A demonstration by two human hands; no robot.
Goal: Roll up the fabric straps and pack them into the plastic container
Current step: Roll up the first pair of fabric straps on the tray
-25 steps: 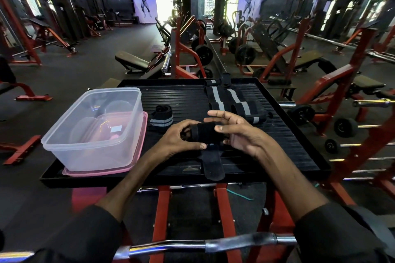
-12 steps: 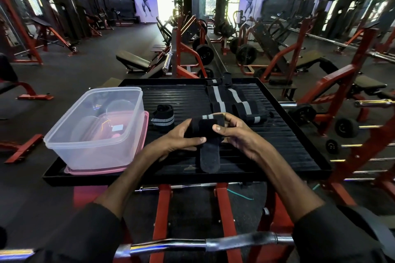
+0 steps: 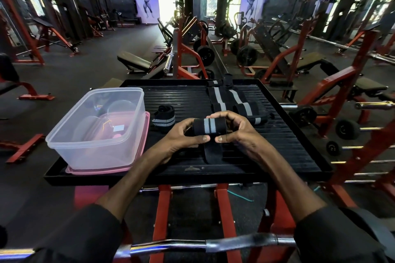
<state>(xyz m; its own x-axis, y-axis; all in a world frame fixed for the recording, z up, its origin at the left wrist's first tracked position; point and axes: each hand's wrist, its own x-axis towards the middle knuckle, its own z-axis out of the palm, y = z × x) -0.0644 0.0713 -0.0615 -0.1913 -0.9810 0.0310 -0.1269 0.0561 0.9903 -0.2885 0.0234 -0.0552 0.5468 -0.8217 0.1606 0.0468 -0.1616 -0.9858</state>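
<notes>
A black strap with grey stripes [image 3: 210, 127] is partly rolled and held just above the black ribbed platform [image 3: 277, 141]. My left hand [image 3: 183, 136] grips the roll's left end and my right hand [image 3: 237, 128] grips its right end, thumbs meeting under it. The strap's plain black tail [image 3: 211, 152] hangs down onto the platform. A finished rolled strap [image 3: 163, 116] lies left of my hands. Several flat striped straps [image 3: 226, 100] lie behind the roll. The clear plastic container [image 3: 96, 126] stands open at the platform's left side on a pink lid [image 3: 145, 134].
A chrome curved barbell [image 3: 192, 245] crosses just below me. Red machine frames [image 3: 350, 113] and weight plates stand close on the right. Benches and racks fill the gym floor behind the platform.
The roll has turned further, so its grey stripes now face up. The loose tail has grown shorter as both hands lifted slightly.
</notes>
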